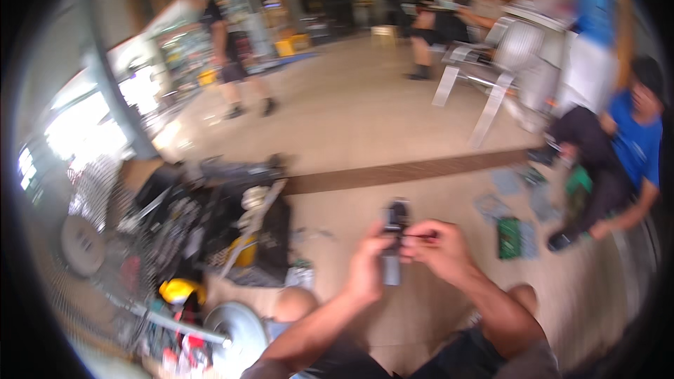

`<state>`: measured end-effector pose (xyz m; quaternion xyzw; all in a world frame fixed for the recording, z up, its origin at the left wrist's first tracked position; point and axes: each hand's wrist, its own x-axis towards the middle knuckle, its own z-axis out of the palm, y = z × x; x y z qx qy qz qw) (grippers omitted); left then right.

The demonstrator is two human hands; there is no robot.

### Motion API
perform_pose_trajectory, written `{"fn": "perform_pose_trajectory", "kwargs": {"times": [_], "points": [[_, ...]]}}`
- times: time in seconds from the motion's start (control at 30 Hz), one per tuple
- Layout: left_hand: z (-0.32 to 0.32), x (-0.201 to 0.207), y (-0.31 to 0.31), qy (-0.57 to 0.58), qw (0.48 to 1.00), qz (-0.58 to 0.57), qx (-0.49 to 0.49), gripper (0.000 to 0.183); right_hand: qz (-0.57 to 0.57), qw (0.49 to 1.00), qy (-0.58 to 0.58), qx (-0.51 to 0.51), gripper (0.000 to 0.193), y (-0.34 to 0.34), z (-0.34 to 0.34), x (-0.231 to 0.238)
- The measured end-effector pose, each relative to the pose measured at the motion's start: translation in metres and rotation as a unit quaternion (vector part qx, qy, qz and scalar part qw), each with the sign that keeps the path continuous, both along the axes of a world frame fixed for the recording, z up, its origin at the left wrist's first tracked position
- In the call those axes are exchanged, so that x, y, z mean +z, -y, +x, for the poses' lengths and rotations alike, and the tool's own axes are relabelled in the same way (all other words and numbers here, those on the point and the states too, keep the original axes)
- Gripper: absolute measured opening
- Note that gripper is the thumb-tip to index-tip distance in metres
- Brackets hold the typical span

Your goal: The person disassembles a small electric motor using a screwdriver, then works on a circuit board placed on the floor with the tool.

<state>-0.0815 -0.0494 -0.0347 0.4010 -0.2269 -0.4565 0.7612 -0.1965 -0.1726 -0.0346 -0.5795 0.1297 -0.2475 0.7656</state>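
Both my hands are together in front of me above the tiled floor, and the picture is smeared by motion. My left hand (366,267) is closed round a narrow upright object (397,216), dark at the top and grey lower down; its kind is too blurred to make out. On the other side of that object, my right hand (448,249) pinches a small thin dark piece (425,236) against or close to it. Whether the piece touches the object is unclear. My bent knees show below both forearms.
Black trays (260,260) of tools and parts lie left, beside a fan with a round base (239,337) and a yellow item (181,290). A green board (509,237) lies right, near a person in blue (621,147). Farther back are a metal chair (516,45) and a standing person (221,35).
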Motion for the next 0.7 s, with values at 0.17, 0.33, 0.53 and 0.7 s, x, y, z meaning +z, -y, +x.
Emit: {"fn": "perform_pose_trajectory", "kwargs": {"times": [0.17,0.33,0.53,0.7], "points": [[0.0,0.009,0.001,-0.038,0.997,-0.04,-0.048,0.048,-0.117,0.988,-0.082,-0.057,0.013,-0.007,0.001,0.022],[0.003,0.002,-0.005,-0.002,0.999,-0.047,0.002,0.048,-0.161,0.98,-0.11,-0.03,0.025,-0.007,0.008,0.02],[0.0,0.002,0.006,0.007,0.999,-0.035,0.005,0.049,-0.169,0.982,-0.064,-0.054,0.01,0.005,0.002,0.012],[-0.008,0.009,0.0,-0.01,1.0,-0.027,-0.002,0.051,-0.121,0.989,-0.073,-0.051,0.009,-0.002,-0.006,0.02]]}}
